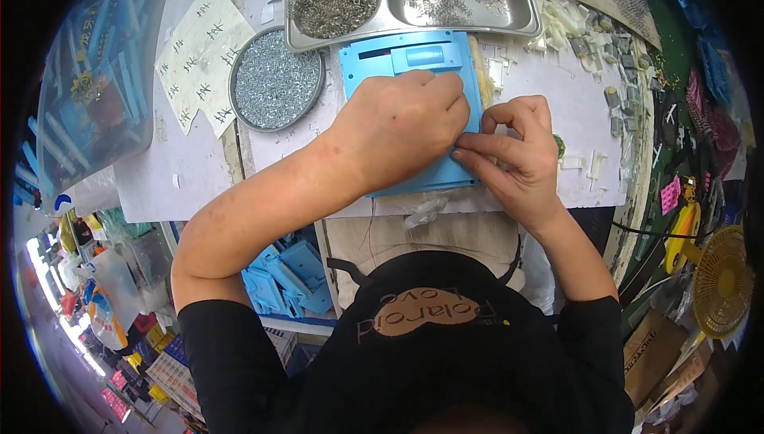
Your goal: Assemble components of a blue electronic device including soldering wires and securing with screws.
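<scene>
A light blue plastic panel (434, 177) lies in front of me, with a raised rectangular part and a dark slot near its far edge. My left hand (406, 119) is closed over the middle of the panel and covers much of it; whatever its fingers hold is hidden. At the panel's right edge, my right hand (517, 147) pinches with thumb and forefinger close to the left fingertips. Anything in that pinch is too small to make out. Beneath the panel, a yellowish, plastic-wrapped pad (476, 60) shows along the right side.
A steel compartment tray (383, 5) with small metal springs stands beyond the panel. Left of it is a round dish of small screws (278, 80), beside a marked paper sheet (203, 56). A clear bin (103, 84) holds blue parts at far left. White and grey pieces (613, 60) lie right.
</scene>
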Demonstrator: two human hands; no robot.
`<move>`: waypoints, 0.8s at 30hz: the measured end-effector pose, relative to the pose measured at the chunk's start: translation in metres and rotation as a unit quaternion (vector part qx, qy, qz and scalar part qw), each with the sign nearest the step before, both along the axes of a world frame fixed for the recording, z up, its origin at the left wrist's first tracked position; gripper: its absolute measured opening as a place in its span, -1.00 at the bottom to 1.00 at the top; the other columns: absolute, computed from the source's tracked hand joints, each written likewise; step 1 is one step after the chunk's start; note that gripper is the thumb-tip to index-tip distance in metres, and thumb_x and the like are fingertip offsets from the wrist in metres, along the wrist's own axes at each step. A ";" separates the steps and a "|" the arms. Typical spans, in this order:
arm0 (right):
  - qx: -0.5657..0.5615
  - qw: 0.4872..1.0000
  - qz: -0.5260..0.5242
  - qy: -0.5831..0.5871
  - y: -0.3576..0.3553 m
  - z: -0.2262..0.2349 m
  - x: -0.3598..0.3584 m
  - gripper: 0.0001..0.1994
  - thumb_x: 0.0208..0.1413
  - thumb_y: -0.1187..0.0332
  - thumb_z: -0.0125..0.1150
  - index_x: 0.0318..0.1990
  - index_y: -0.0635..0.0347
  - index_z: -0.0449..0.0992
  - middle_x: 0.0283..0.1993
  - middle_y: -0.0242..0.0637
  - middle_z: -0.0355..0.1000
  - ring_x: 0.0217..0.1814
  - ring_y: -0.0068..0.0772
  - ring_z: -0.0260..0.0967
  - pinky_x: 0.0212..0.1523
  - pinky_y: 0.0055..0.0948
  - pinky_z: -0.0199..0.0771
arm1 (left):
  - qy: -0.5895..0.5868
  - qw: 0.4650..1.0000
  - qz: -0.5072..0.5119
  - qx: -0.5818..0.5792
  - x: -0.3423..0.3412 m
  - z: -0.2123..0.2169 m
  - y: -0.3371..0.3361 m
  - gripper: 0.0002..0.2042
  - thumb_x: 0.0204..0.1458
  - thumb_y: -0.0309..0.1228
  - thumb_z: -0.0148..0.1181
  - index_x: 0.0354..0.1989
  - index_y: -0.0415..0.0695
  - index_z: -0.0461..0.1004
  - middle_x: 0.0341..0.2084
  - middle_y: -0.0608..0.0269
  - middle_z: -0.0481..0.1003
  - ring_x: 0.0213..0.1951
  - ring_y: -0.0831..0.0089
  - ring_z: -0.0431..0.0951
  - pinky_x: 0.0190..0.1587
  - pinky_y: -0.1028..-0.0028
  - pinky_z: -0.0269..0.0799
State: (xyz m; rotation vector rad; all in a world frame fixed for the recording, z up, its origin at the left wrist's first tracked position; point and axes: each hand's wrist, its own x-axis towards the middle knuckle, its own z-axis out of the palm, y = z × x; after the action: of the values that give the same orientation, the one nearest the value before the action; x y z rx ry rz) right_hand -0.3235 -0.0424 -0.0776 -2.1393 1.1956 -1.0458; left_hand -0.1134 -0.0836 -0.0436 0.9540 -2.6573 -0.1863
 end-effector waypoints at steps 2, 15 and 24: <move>0.034 0.999 -0.008 0.000 0.001 0.001 0.001 -0.77 -0.22 0.44 0.56 -0.30 0.03 0.76 -0.25 -0.41 0.43 -0.10 -0.30 0.26 -0.09 -0.36 0.31 | 0.012 0.999 0.031 0.012 0.004 0.006 0.003 -0.73 -0.07 -0.46 0.29 -0.13 -0.14 0.56 -0.36 0.26 0.51 -0.32 0.27 0.62 -0.37 0.38 0.56; 0.112 0.993 -0.018 -0.044 0.010 -0.006 -0.002 -0.73 -0.18 0.42 0.56 -0.23 0.02 0.78 -0.23 -0.42 0.39 -0.10 -0.36 0.20 -0.17 -0.42 0.24 | 0.123 0.896 0.424 0.047 0.147 -0.031 -0.009 -0.82 0.10 -0.38 0.31 -0.19 -0.17 0.67 -0.41 0.13 0.65 -0.50 0.36 0.59 -0.35 0.41 0.50; 0.012 1.000 -0.025 -0.007 0.000 0.003 -0.015 -0.59 -0.17 0.39 0.58 -0.05 0.07 0.72 -0.17 -0.32 0.45 -0.12 -0.33 0.29 -0.16 -0.42 0.33 | 0.045 0.918 0.395 -0.006 0.139 -0.044 -0.014 -0.80 0.05 -0.36 0.35 -0.20 -0.17 0.65 -0.34 0.15 0.59 -0.26 0.17 0.61 -0.18 0.29 0.50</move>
State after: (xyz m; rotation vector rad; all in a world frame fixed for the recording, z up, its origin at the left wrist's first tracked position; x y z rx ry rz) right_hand -0.3385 -0.0423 -0.0741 -2.0904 1.2549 -1.0612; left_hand 0.0255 -0.0973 -0.0874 1.8560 -1.9805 -0.0221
